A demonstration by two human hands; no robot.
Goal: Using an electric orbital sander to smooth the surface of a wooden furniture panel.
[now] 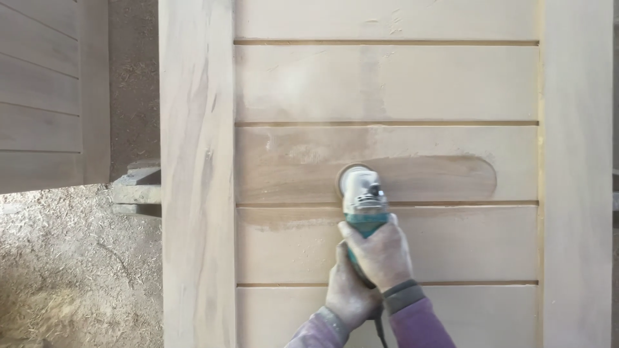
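- While both hands, right hand (380, 252) forward and left hand (348, 293) behind, clasp the teal-and-grey angle grinder (363, 196), its disc sits on the pale slatted wooden panel (387, 84).
- One darker sanded streak (432, 177) crosses the middle slat; judged early, the other slats remain dusty.

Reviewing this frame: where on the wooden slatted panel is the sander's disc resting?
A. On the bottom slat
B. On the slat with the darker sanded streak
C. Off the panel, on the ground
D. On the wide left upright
B: the sander, held by both the right hand and left hand, has its disc on the slat bearing the darker sanded streak.
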